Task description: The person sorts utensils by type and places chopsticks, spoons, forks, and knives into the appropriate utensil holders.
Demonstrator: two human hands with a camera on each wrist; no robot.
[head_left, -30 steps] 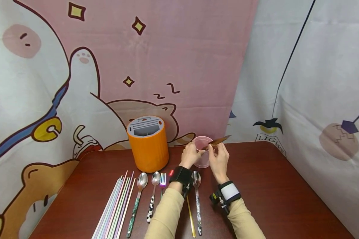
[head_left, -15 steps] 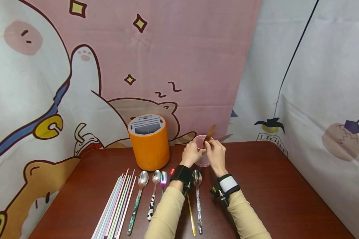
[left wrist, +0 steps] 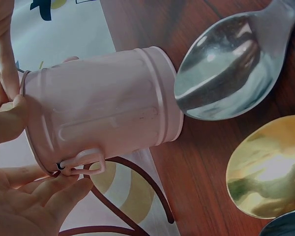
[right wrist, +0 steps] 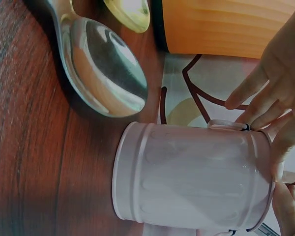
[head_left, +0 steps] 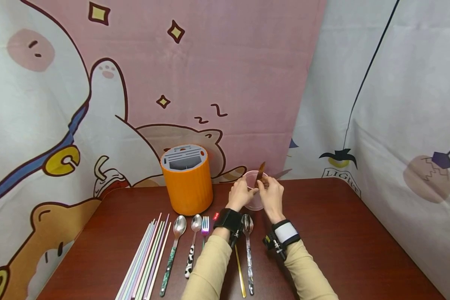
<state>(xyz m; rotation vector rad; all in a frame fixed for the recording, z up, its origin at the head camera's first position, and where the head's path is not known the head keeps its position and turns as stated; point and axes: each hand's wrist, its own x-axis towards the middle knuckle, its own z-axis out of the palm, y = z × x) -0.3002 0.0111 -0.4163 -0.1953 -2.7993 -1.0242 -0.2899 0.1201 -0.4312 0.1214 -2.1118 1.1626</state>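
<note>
A pale pink pail (head_left: 256,203) with small side handles stands upright at the table's back edge. My left hand (head_left: 240,194) holds its rim, the fingers beside one handle in the left wrist view and the thumb at the rim. My right hand (head_left: 271,197) pinches a bronze-coloured table knife (head_left: 260,174) over the pail's mouth, blade pointing up. The knife's lower end is hidden by the fingers. Close in front of the pail (left wrist: 103,105) lie a silver spoon (left wrist: 226,69) and a gold spoon (left wrist: 270,169).
An orange cutlery holder (head_left: 187,187) with a slotted grey top stands left of the pail. Pastel chopsticks (head_left: 146,258), a green-handled spoon (head_left: 168,262), a cow-print spoon (head_left: 189,258) and a purple fork (head_left: 205,225) lie at front left. A printed cloth (head_left: 247,83) hangs behind.
The knife has swung from lying slanted to the right to standing nearly upright over the pail, then dipped slightly. My right hand has turned with it; my left hand stays at the rim.
</note>
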